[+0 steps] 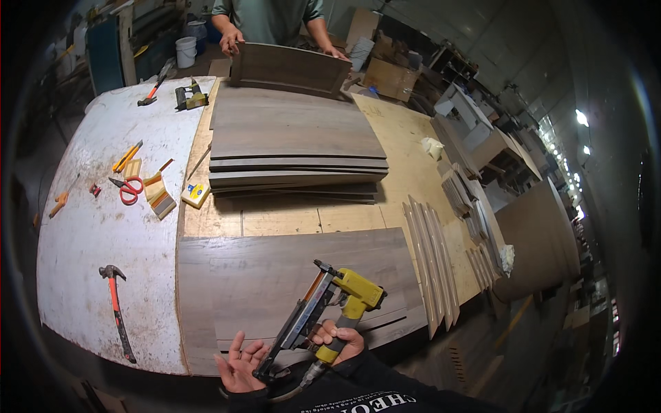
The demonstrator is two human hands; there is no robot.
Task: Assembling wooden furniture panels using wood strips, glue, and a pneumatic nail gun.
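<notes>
My right hand [339, 340] is wrapped round the handle of a yellow and black pneumatic nail gun [354, 292], tilted with its long magazine slanting down to the left. An air hose runs from the base of its handle. Beside the magazine's lower end, my left hand [242, 365] lies palm up with its fingers apart, holding nothing. Under the tool is a grey-brown wood-grain panel [255, 268] at the near side of the table. Beyond it rises a stack of similar panels [296, 131].
Across the table a person's hands hold a panel [289, 67] on edge. A claw hammer [116, 310], red scissors [129, 191], a yellow cutter [127, 157], staple strips [160, 196] and another nail gun [191, 96] lie left. Narrow wooden strips [432, 265] lie right.
</notes>
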